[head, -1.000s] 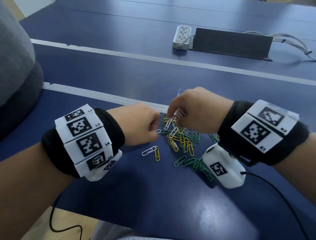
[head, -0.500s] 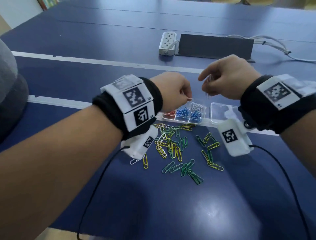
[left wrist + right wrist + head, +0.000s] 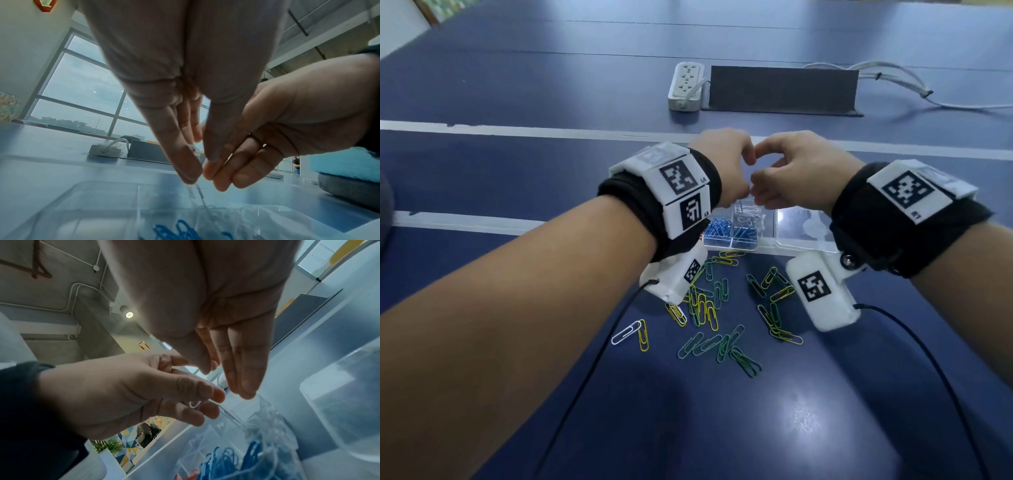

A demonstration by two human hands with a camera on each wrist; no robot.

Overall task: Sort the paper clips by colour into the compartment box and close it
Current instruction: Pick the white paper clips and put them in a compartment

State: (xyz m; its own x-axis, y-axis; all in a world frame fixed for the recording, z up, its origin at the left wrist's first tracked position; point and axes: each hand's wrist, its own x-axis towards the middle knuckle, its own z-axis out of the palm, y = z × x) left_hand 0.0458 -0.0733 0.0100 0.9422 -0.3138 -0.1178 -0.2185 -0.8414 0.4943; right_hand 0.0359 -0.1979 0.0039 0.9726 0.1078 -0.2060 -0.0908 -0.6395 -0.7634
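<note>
Looks like we're mid-sort on the white ones: both hands are bunched together just above the clear compartment box (image 3: 767,245), which sits in the middle of the head view, lid open to the right. The left hand (image 3: 726,164) has thumb and fingers pinched on a white clip (image 3: 194,404), and in the left wrist view more pale wire dangles from those fingertips (image 3: 190,175) down toward the box. The right hand (image 3: 796,174) is touching in right beside it, fingers mostly straight and angled down; I honestly can't tell if it's got a clip of its own or is just helping untangle. Blue clips (image 3: 722,229) already fill the near compartments, and there's a whitish pile (image 3: 748,212) in the one behind. My guess at the next move: let the white ones drop into that back cell, then go back for the green and yellow clips (image 3: 709,308) scattered on the table (image 3: 825,428) lower centre, plus one stray white clip (image 3: 625,333) at the left. Lid closing is a long way off.
</note>
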